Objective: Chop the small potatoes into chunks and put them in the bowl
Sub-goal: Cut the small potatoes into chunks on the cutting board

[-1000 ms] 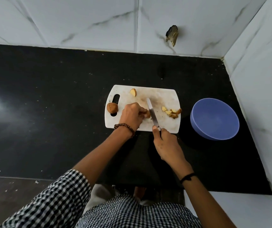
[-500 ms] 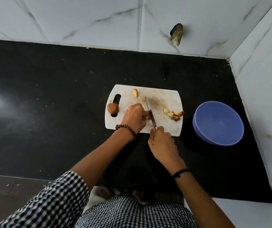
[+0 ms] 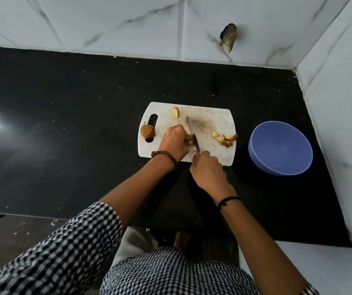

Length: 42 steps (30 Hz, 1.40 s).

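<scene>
A white cutting board (image 3: 213,118) lies on the black counter. My left hand (image 3: 176,141) holds a piece of potato (image 3: 191,142) down on the board, mostly hidden under the fingers. My right hand (image 3: 208,170) grips a knife (image 3: 192,133) whose blade lies along the right side of that piece. A whole brown potato (image 3: 147,131) sits at the board's handle slot. One cut piece (image 3: 175,112) lies near the far edge. Several chunks (image 3: 225,139) are piled at the right edge. The blue bowl (image 3: 280,147) stands to the right, and I see nothing in it.
The black counter (image 3: 75,128) spreads wide to the left of the board. White marble-tiled walls (image 3: 128,24) close off the back and the right side. A dark broken fitting (image 3: 228,38) sticks out of the back wall.
The knife blade has drawn back toward me and sits closer against my left fingers. My right hand has shifted slightly left. The camera view has tilted a little.
</scene>
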Motion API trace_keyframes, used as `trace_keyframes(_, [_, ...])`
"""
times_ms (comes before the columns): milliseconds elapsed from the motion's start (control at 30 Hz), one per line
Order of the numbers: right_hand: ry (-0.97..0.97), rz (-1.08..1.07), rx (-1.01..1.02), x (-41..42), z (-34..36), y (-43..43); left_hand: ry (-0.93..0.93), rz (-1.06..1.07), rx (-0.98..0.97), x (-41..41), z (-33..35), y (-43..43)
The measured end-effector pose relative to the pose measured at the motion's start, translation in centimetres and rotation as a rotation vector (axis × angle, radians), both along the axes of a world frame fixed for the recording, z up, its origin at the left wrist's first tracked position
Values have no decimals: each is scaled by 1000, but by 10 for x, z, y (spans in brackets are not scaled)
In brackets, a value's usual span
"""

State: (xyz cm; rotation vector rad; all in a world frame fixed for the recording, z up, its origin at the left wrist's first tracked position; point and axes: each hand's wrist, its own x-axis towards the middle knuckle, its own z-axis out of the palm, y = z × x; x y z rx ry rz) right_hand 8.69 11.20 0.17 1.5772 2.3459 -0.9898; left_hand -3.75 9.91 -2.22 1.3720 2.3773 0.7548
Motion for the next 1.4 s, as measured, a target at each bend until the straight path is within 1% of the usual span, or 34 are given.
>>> trace_keyframes(300, [-105,20,-3,23,0,-21,36,-13,-11,3,1,-3])
trace_keyframes(400, [-110,23,12,30,-1,-28,41,-13,-7,4,0,-4])
trace_keyframes(567, [-126,28,44,46,-3,-40,23,-6,27,4,-1,-6])
trace_keyframes(700, [-170,38,24,57,-2,-46,2,-23,58,4,0,-9])
trace_keyframes(800, [-185,41,-3,68,1,-48,-48,-4,73,4,0,-9])
trace_keyframes(933, [-109,6,-91,80,9,-42,-117,31,114,3,1,-14])
trace_keyframes(1033, [2,-24,-53,78,12,-39,-214,84,144,1,1,-18])
trace_keyframes(1100, [56,-49,-31,70,10,-34,-235,112,148,1,-2,-18])
trace_keyframes(1267, [60,-20,16,46,4,-23,-273,128,154,1,-2,-18])
trace_keyframes(1400, [55,25,54,34,1,-20,-259,126,155,1,0,-18])
